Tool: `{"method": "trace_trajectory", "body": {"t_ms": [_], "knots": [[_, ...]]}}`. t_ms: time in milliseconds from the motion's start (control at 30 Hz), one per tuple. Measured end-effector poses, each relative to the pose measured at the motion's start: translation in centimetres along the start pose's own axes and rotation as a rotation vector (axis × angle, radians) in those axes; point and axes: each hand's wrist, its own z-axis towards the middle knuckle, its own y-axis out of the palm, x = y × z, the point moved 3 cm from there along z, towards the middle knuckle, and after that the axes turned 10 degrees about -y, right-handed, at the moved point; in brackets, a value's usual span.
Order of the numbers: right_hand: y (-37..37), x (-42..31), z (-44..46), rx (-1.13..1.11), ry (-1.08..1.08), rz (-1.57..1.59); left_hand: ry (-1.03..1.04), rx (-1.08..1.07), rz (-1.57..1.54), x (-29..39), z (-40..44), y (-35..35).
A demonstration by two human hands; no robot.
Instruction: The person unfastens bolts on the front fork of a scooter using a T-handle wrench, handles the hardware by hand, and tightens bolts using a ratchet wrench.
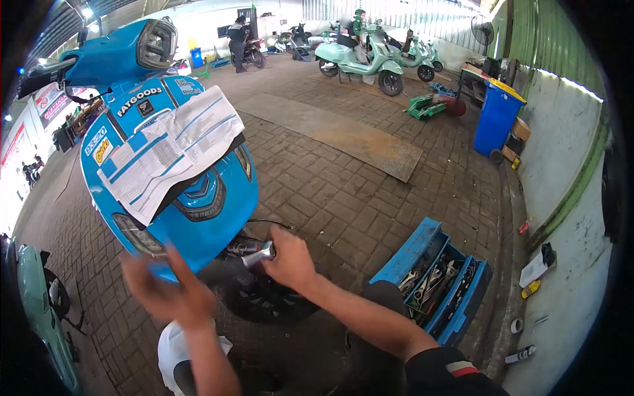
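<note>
My right hand (pixel 290 257) is closed around a tool with a silver metal shaft (pixel 257 255) and a blurred dark end pointing left; its exact kind is unclear. My left hand (pixel 173 290), smeared by motion, is raised to the left of the tool with its fingers apart, and I see nothing in it. Just beyond both hands stands a blue scooter (pixel 231 204), its black front wheel (pixel 267 302) partly hidden below the tool. A creased printed sheet (pixel 175 152) lies over the scooter's front.
At right, an open blue toolbox (pixel 416 244) holds several wrenches. A metal plate (pixel 350 135) lies on the brick floor. Farther off are a blue bin (pixel 495 119), a mint scooter (pixel 360 58) and a person (pixel 238 43) by a red motorbike. Spray cans lie along the right wall.
</note>
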Motion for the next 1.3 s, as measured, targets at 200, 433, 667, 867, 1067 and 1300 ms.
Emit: {"method": "trace_trajectory", "body": {"t_ms": [200,433,667,867,1067,1300], "knots": [[-0.5,-1.5,-1.0,-0.058,0.196,0.339,-0.008,-0.749,0.022,4.6,5.8,3.5],[0.3,-1.4,-2.7,0.098,0.91,1.434,-0.426,-1.185,0.068,2.3,-4.6,-4.1],[1.7,2.0,-3.0,-0.103,0.248,0.232,-0.078,-1.711,0.3,0.0,-8.9,-0.4],[-2.0,0.8,-0.2,-0.296,-0.115,0.142,0.249,-1.168,-0.372,-1.5,-7.0,11.9],[-1.1,3.0,-2.2,-0.256,-0.22,0.191,-0.118,-1.364,-0.477,-2.5,-8.9,13.0],[-1.9,10.9,-6.4,-0.566,-0.04,-0.235,-0.012,-1.305,-0.334,-3.2,-9.5,13.5]]}}
